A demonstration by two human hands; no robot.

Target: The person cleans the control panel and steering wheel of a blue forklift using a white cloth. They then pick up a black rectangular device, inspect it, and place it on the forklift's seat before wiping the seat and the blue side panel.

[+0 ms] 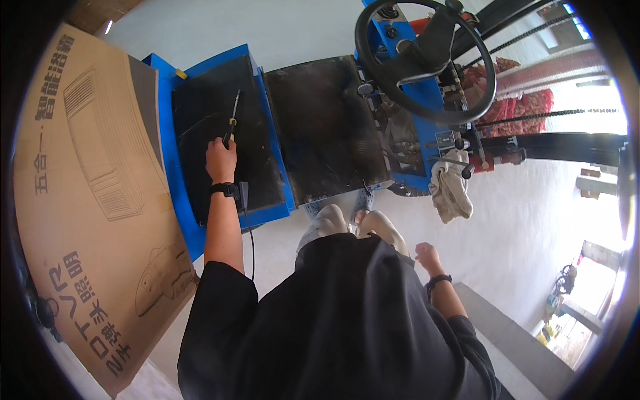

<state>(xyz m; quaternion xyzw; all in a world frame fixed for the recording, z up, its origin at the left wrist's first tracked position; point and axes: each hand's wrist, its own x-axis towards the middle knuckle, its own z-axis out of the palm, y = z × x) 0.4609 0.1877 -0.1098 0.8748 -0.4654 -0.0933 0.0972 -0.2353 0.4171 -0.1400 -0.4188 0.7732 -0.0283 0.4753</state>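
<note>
My left hand (221, 160) is closed around the black-and-yellow handle of a screwdriver (232, 125). The screwdriver's long thin metal shaft points away from me, over a black panel (193, 120) set in a blue metal frame. A small black box (244, 195) with a hanging cable (253, 247) is beside my left wrist, next to a dark wristband. Down by my right side, near my knee, my right hand (428, 256) is loosely curled, and I see nothing in it.
A blue vehicle has a black steering wheel (427, 60), a dark floor plate (327, 127) and levers. A pale cloth (451, 187) hangs on it at the right. To the left stands a large printed cardboard box (100, 200). Black mast rails (553, 148) and chains extend rightward.
</note>
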